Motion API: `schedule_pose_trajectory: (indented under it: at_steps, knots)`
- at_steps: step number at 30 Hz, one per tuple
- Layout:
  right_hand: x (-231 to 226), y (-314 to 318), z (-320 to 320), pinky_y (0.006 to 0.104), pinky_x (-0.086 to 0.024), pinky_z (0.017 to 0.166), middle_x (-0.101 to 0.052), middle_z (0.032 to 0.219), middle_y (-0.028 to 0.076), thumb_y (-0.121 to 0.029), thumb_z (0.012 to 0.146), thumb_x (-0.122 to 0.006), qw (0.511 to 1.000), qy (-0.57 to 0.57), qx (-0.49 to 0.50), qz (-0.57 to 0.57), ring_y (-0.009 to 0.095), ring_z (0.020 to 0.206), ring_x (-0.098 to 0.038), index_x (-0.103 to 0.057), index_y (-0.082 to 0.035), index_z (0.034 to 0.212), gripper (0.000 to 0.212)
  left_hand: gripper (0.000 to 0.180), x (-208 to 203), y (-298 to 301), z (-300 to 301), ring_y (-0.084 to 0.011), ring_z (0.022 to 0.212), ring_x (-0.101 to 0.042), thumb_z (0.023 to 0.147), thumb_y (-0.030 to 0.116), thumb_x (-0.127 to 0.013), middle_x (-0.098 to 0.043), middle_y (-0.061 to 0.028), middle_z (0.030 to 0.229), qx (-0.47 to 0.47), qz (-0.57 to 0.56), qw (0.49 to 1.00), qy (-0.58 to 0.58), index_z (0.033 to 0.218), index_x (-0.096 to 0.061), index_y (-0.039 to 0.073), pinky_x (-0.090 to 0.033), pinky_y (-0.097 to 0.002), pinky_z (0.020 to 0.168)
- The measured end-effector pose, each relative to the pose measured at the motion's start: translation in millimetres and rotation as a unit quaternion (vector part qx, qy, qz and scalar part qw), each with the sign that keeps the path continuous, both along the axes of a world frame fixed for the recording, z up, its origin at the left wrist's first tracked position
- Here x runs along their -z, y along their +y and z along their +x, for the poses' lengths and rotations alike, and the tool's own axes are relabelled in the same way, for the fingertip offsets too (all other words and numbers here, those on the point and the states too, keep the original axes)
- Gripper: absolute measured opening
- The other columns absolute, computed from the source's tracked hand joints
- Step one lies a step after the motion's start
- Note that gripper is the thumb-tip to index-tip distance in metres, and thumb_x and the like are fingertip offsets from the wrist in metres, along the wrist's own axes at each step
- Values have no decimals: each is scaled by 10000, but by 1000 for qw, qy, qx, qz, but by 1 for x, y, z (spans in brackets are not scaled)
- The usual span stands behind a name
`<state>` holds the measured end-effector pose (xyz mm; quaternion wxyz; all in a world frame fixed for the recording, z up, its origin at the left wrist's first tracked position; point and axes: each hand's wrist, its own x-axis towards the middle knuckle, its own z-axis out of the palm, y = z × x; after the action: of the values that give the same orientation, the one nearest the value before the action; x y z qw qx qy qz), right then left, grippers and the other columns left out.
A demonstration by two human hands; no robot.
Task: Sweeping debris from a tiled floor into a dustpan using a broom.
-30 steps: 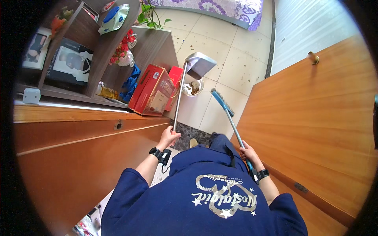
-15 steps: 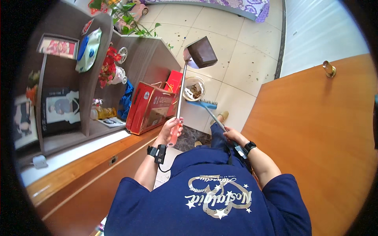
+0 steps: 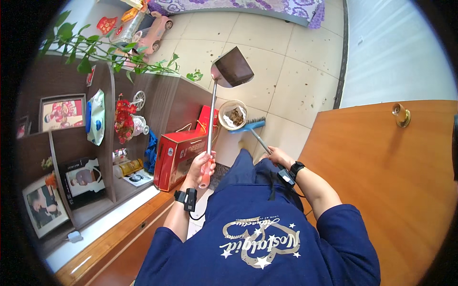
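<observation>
Both hands of the person are closed around long handles. As the head view shows, the left hand (image 3: 201, 167) grasps a smooth pink handle (image 3: 205, 180), and its rounded end comes out below the fingers. From this handle, a thin silvery metal pole (image 3: 210, 124) leads up to a square dustpan with a dark brown scoop (image 3: 233, 67). It appears beyond the bin, as seen from the person; whether it touches the floor, I cannot tell.

The right hand (image 3: 280, 157) grips a slim grey broomstick (image 3: 260, 141). At its far end, a blue plastic broom head with dark bristles (image 3: 255, 125) is just beside the round, pale bin (image 3: 222, 116); I cannot tell if they are touching. Inside the bin, brown waste (image 3: 235, 117) lies on a white lining.

To the left stands a red, rectangular box (image 3: 171, 157), near a dark brown wooden shelf (image 3: 164, 90). Small dark bits are scattered on the beige tiled floor (image 3: 260, 43).
</observation>
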<state>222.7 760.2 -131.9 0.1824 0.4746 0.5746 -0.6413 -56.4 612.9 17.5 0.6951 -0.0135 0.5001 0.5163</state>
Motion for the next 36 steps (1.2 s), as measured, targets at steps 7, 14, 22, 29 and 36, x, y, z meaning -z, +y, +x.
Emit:
schedule_pose_trajectory:
  at_steps: [7, 14, 22, 29, 36]
  knots:
    - [1, 43, -12, 300, -398, 408, -532, 619, 104, -41, 725, -455, 999, -7, 41, 10, 175, 464, -504, -403, -77, 1215, 494, 316, 12, 71, -27, -119, 542, -492, 809, 263, -573, -485, -30, 748, 38, -1, 999, -7, 1011, -499, 32, -392, -227, 411]
    - [-25, 40, 74, 252, -374, 364, -422, 520, 20, -94, 840, -384, 963, 6, 208, -173, 111, 397, -432, -181, -135, 1344, 545, 302, 51, 160, -72, -119, 554, -494, 804, 283, -573, -516, -29, 718, 89, -10, 995, -49, 973, -517, 39, -385, -228, 444]
    - [-9, 68, 55, 262, -388, 373, -428, 515, 15, -96, 818, -424, 968, -136, 166, -126, 115, 410, -443, -324, -143, 1293, 487, 280, 64, 240, -102, -121, 559, -491, 809, 259, -566, -523, -31, 736, 132, -60, 983, -110, 968, -531, 30, -384, -227, 454]
    - [24, 221, -12, 286, -341, 342, -391, 479, 17, -96, 845, -434, 941, -11, 302, -153, 128, 365, -400, -426, -50, 888, 64, 284, 62, 274, -116, -128, 551, -488, 814, 237, -561, -524, -42, 749, 164, -54, 980, -101, 988, -510, 19, -380, -229, 449]
    - [21, 235, -15, 268, -360, 360, -397, 493, 1, -98, 843, -431, 913, -34, 376, -158, 119, 382, -412, -301, -73, 1265, 442, 280, 65, 299, -121, -130, 554, -484, 805, 238, -570, -518, -50, 755, 172, -64, 976, -114, 973, -510, 22, -373, -226, 447]
